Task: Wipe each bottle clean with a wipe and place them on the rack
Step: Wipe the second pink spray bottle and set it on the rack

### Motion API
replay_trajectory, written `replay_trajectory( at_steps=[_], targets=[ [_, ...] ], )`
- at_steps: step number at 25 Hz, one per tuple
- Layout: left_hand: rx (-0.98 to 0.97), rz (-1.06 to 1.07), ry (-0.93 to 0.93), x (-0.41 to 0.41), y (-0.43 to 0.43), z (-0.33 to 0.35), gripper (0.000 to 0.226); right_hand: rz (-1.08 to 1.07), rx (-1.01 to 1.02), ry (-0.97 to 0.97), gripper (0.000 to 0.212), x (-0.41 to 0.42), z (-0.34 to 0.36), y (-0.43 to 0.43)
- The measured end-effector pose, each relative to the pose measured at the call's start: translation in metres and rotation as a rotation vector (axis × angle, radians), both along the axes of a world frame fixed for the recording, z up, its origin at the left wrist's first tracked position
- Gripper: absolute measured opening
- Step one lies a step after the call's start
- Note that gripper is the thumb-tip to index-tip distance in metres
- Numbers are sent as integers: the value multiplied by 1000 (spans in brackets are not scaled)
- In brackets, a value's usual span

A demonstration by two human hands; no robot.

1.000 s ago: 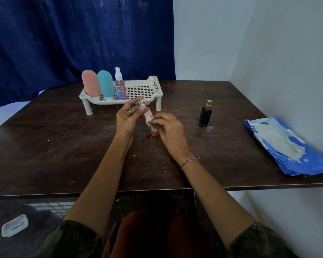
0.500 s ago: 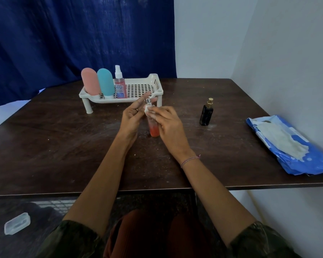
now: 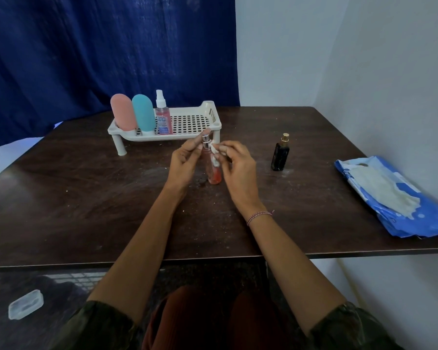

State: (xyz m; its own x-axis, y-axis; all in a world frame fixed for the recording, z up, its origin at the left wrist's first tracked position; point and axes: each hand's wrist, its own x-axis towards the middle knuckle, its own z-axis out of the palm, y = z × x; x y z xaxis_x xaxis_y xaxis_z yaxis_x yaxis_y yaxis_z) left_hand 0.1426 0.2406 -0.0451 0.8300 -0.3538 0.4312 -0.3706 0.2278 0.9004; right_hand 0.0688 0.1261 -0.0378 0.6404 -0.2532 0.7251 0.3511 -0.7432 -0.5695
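Note:
A slim clear spray bottle with reddish liquid (image 3: 213, 173) stands upright on the dark table, mid-centre. My left hand (image 3: 185, 162) grips its upper part near the silver nozzle. My right hand (image 3: 235, 170) presses a small white wipe (image 3: 215, 154) against the bottle's neck. Behind them stands the white perforated rack (image 3: 187, 122), which holds a pink bottle (image 3: 123, 112), a teal bottle (image 3: 143, 113) and a pink spray bottle (image 3: 162, 114) at its left end. A black bottle with a gold cap (image 3: 280, 154) stands on the table to the right.
A blue wipe pack (image 3: 395, 198) with a white sheet on top lies at the table's right edge, against the wall. A clear plastic lid (image 3: 25, 304) lies on the floor at lower left. A blue curtain hangs behind the table.
The reddish bottle went from tilted in my hands to upright on the table. My right hand with the wipe moved up from the bottle's body to its neck.

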Motion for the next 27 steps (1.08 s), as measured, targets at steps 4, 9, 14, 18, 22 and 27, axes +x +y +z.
replay_trajectory(
  at_steps=[4, 9, 14, 18, 22, 27],
  targets=[
    [87, 34, -8, -5, -3, 2, 23, -20, -25, 6, 21, 0, 0, -2],
    [191, 16, -101, -8, 1, 4, 25, 2, -38, 21, 23, -1, -2, -1],
    [111, 1, 5, -10, 5, 6, 57, -13, 18, -22, 21, 0, -1, -5],
    [132, -10, 2, -9, 6, 6, 48, 1, 80, 24, 19, 2, -1, -9],
    [138, 21, 23, -9, 4, 5, 39, 26, 55, 6, 19, 0, -1, -8],
    [169, 7, 1, -7, 4, 4, 41, 22, -35, -51, 19, 1, -2, -7]
  ],
)
